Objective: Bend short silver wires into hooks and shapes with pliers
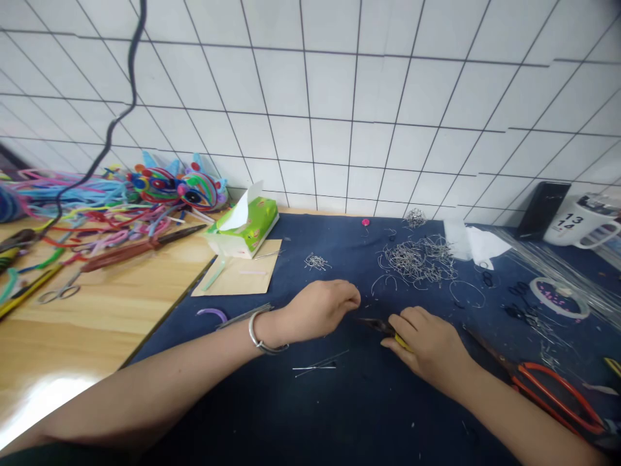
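Note:
My right hand (427, 346) is closed around yellow-handled pliers (378, 325), whose dark jaws point left toward my other hand. My left hand (323, 307), with a silver bangle on its wrist, has its fingers pinched together just above and left of the jaws. Whatever sits in that pinch is too small to make out. Below it, a few thin straight metal pins (315, 368) lie crossed on the dark blue cloth (272, 414). Beyond the left hand is a small heap of short wire pieces (317, 261), and farther right a large tangle of bent wires (417, 260).
Red-handled scissors (553, 391) lie at the right, near a round clear container (559, 298) and a white mug (582, 223). A green tissue pack (247, 226) stands back left, beside colourful pipe cleaners (92, 200). A tiled wall (330, 84) closes off the back.

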Available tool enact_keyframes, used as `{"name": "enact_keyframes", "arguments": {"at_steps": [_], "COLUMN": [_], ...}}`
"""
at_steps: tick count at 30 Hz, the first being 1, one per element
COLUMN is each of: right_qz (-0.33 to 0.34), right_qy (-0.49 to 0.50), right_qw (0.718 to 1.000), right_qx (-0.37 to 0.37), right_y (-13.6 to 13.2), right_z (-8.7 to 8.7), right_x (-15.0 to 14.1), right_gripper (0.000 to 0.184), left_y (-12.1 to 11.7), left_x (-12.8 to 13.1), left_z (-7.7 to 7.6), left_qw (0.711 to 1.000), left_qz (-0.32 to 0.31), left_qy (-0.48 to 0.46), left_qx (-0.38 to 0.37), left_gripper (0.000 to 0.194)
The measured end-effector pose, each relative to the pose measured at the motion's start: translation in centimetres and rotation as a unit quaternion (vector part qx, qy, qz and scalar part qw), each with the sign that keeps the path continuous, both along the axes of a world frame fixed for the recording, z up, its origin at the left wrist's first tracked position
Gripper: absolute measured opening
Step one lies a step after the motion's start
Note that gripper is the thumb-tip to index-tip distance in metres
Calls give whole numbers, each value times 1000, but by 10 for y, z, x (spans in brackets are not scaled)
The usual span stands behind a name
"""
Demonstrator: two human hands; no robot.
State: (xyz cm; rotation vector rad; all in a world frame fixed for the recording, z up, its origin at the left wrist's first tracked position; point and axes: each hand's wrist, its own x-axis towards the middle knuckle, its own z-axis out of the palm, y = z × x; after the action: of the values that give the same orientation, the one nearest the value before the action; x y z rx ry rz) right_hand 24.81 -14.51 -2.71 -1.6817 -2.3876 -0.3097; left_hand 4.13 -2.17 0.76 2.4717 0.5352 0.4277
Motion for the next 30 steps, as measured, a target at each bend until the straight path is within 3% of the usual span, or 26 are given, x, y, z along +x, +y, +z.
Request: {"name": "enact_keyframes", "arguments": {"at_steps": [3,6,9,15,30], "right_qz": [-9,-4,20,39,51], "right_qy": [-11,-34,-68,-111,-135], "right_qw": [999,992,984,975,974], "right_qx": [52,119,166,186,177], "right_y": [1,-1,-3,-6,-7], "right_z": [-1,1,4,7,4], "right_x": [2,3,2,-1,-2], "right_gripper": [26,27,26,26,28], "left_y": [11,17,15,6,4], "left_x": [0,0,1,3,3], "left_z": [-6,-13,-16,-14,-19], "left_qw": [985,930,885,851,846], "left_qz": [58,70,63,54,31], "left_qy": [-13,-18,-34,-38,-34], "left_qx": [-164,-360,-461,-520,-531], "left_gripper": [13,13,13,15,17]}}
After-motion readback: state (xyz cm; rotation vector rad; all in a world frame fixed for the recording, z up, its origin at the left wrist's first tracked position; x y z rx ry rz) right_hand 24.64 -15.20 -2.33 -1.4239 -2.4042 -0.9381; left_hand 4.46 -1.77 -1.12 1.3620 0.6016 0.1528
